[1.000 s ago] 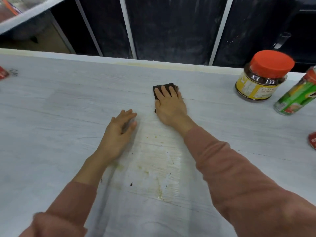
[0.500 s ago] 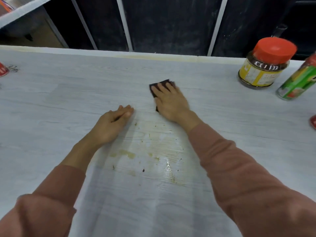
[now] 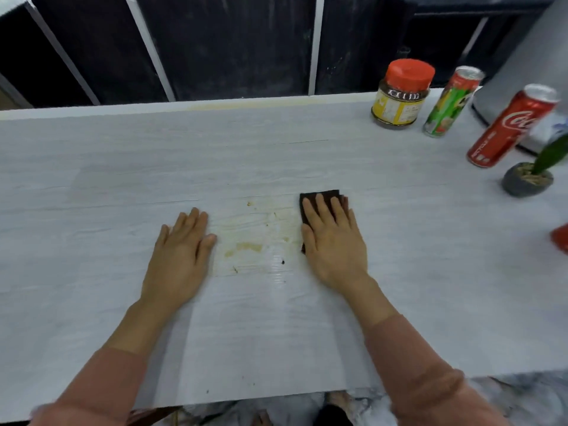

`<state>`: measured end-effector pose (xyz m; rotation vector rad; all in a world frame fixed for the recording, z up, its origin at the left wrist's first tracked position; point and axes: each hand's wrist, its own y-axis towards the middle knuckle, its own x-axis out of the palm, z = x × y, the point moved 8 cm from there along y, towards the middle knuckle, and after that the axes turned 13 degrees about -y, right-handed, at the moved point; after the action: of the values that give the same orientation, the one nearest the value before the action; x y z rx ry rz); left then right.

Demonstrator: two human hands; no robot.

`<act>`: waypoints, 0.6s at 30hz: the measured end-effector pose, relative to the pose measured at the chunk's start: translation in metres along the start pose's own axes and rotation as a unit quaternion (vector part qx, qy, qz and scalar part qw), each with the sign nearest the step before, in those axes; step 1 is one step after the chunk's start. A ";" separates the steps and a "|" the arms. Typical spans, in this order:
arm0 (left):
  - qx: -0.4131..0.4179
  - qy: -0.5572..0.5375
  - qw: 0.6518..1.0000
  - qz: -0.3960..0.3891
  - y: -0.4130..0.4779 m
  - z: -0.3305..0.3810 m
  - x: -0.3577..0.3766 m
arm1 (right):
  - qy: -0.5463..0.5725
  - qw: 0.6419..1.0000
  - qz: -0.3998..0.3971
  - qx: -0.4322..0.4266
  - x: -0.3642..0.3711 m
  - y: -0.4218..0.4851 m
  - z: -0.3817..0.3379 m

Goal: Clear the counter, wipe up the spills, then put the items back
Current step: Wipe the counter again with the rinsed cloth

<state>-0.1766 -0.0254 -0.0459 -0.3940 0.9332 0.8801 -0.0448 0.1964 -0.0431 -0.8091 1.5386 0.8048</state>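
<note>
— Now, from the head view, where is the cloth (image 3: 319, 196) found?

— It is pinned flat on the worktop (image 3: 430, 272) under the right hand (image 3: 333, 241), just right of the spill (image 3: 252, 241). The grip is spread, with fingers laid flat on the cloth and nothing pinched. The left hand (image 3: 181, 253) is likewise spread, palm down on bare worktop, at the spill's left edge.

— What has changed in the last second?

— The cloth has been drawn back from the far side of the stain to a place beside it. Yellowish smears and dark specks are still seen between the hands, so the wiping is judged unfinished.

— And the items?

— The jar (image 3: 402, 93), green can (image 3: 451, 103), red can (image 3: 513, 124) and small plant pot (image 3: 527, 179) are kept aside at the right, not yet returned.
</note>
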 end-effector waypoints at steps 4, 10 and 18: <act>0.006 0.003 1.000 -0.004 0.000 -0.003 0.000 | 0.017 0.999 -0.002 -0.045 0.004 -0.084 -0.060; 0.015 -0.025 0.999 -0.013 0.000 -0.003 0.000 | -0.038 0.981 0.029 0.189 -0.007 -0.074 0.069; -0.011 -0.289 0.957 0.021 -0.011 -0.020 -0.041 | -0.003 0.999 0.004 -0.040 0.011 -0.084 -0.114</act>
<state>-0.1906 -0.0642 -0.0236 -0.1178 0.3916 0.9723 -0.0341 0.0549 -0.0465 -0.8591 1.5128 0.8791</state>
